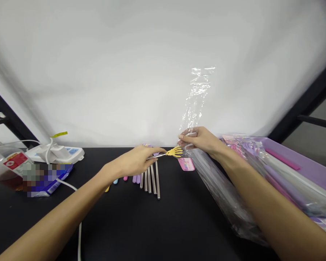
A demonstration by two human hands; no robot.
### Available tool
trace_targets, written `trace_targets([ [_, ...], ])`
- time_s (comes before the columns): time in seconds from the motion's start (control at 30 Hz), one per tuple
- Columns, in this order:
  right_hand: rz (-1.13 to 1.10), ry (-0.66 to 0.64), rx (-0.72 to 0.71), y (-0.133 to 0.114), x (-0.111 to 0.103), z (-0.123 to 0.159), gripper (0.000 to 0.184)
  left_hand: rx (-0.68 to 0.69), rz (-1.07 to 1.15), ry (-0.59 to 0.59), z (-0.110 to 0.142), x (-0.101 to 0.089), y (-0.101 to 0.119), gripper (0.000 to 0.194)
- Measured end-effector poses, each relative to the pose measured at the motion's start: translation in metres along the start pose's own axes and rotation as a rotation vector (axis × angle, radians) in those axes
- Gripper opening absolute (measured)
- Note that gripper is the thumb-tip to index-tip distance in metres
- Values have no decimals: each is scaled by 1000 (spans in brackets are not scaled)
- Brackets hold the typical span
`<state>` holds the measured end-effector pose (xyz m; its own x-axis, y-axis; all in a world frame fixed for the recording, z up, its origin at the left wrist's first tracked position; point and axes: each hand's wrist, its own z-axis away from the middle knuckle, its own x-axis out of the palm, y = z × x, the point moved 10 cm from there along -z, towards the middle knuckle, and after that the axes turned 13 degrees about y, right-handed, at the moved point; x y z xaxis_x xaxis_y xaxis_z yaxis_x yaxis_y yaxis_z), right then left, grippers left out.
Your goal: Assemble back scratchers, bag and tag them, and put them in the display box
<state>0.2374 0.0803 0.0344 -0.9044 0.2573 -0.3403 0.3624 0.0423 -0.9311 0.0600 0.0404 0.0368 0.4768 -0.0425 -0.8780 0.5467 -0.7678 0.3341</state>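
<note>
My left hand (133, 162) is closed around the thin metal shaft of a back scratcher (157, 156), whose yellow claw-shaped head (174, 152) points toward the right. My right hand (198, 139) pinches a clear plastic bag (197, 101) close to the yellow head. The bag's crinkled top rises above my fingers, and a wider clear plastic part (222, 192) lies over the table below my wrist. Several metal rods (150, 179) lie side by side beneath my left hand, their upper ends hidden by it. A pink card (186, 164) lies just below the yellow head.
Pastel stick ends (136, 178) lie left of the rods on the black table (179, 228). At right, a purple tray (309, 163) holds packaged items. At left stand a white electrical device (57, 154), a plastic bottle (13, 163) and a blurred package, with a white cable (79, 239) nearby.
</note>
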Motion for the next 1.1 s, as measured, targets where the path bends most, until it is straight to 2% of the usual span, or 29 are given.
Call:
trace_targets([
  [0.3,82,19,-42,-3,-1,0,21,1,-112,-3,2,2,7,50],
  [0.6,176,-70,-235,-19,3,3,27,76,-75,52,0,-2,9,44],
  [0.8,226,-25,-266,-23,-2,4,27,17,-131,55,0,-1,1,41],
  [1.1,237,-21,-303,-22,3,3,30,31,-65,58,-2,0,6,41],
])
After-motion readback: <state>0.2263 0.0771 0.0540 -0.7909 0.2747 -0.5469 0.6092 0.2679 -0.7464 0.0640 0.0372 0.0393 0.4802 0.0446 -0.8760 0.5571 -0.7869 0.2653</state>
